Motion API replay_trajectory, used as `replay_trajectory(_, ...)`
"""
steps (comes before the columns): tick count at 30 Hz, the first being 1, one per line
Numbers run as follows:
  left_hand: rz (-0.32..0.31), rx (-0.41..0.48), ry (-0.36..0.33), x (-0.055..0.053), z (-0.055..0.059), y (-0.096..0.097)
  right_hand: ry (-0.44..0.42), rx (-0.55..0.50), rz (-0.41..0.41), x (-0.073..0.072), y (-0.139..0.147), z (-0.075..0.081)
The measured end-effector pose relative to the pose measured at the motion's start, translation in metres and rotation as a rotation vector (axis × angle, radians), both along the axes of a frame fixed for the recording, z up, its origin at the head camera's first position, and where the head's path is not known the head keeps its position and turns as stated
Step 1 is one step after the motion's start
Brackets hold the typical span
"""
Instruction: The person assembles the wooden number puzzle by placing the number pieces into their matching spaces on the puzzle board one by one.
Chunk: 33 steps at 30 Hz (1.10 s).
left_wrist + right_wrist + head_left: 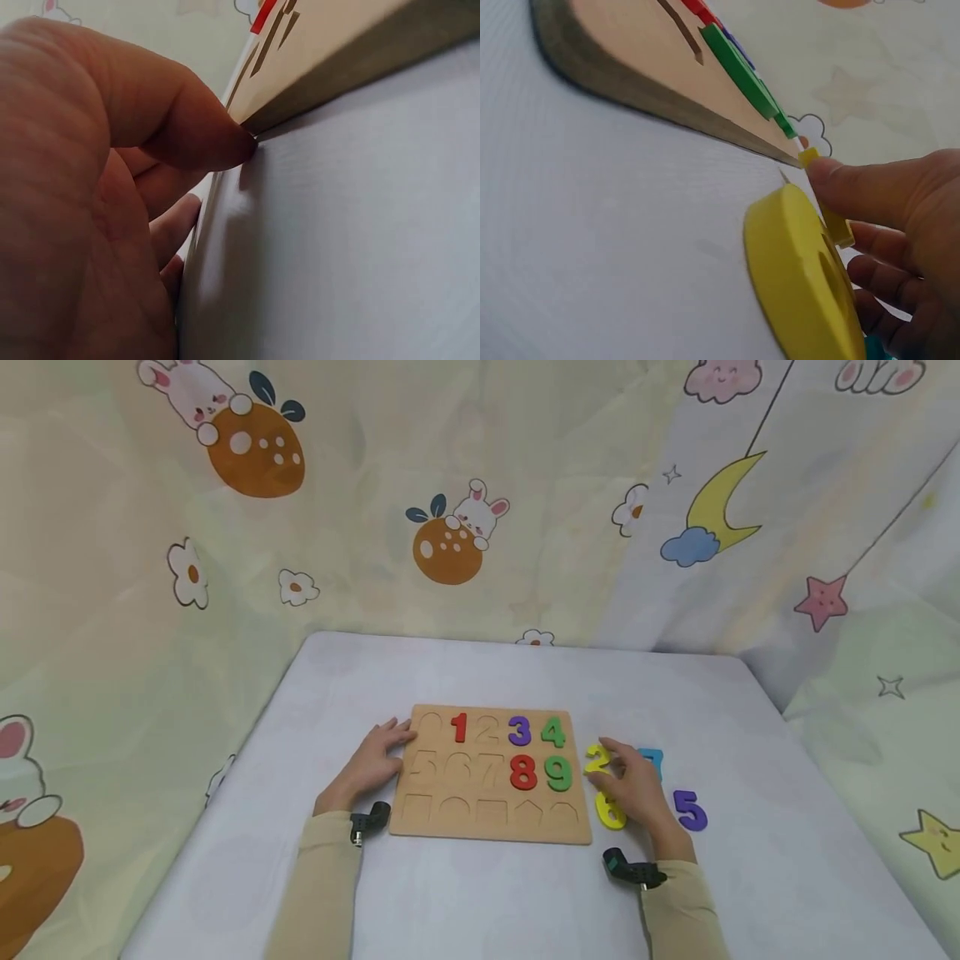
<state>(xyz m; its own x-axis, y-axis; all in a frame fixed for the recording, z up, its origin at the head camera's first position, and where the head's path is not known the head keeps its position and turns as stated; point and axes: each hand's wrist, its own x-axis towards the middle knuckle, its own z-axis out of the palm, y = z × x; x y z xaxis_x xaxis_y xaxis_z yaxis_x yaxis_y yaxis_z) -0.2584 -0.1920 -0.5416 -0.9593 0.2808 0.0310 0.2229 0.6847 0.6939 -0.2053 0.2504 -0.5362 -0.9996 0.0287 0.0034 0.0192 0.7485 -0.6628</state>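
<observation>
A wooden number puzzle board lies flat on the table, with red 1, purple 3, green 4, red 8 and green 9 in its slots. My left hand touches the board's left edge; its thumb tip meets the side of the wood. Just off the board's right edge, my right hand pinches a yellow number 2 between thumb and fingers. Below that hand lies a yellow number 6, seen large and close in the right wrist view.
A blue number 7, partly hidden by the right hand, lies behind it. Further right is a purple number 5. All this rests on a white-covered table. A patterned curtain hangs along the table's far edge.
</observation>
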Motion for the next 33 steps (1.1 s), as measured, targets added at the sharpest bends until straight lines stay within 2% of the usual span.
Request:
replay_trajectory(5, -0.004, -0.029, 0.016, 0.0, 0.0, 0.002, 0.01, -0.009, -0.021, -0.002, -0.004, -0.001)
replay_trajectory(11, -0.023, -0.073, 0.069, -0.003, -0.001, 0.006, 0.081, -0.017, -0.017, -0.005, -0.01, 0.0)
replay_trajectory(18, -0.005, -0.063, 0.036, 0.0, -0.002, 0.006, 0.103, -0.024, 0.003, -0.011, -0.023, 0.002)
replay_trajectory(26, 0.017, -0.048, 0.028, 0.008, -0.003, 0.002, 0.116, 0.023, 0.074, -0.024, -0.043, 0.006)
replay_trajectory(33, 0.022, -0.055, 0.021, 0.008, -0.002, 0.005, 0.139, 0.005, 0.104, -0.027, -0.054, 0.011)
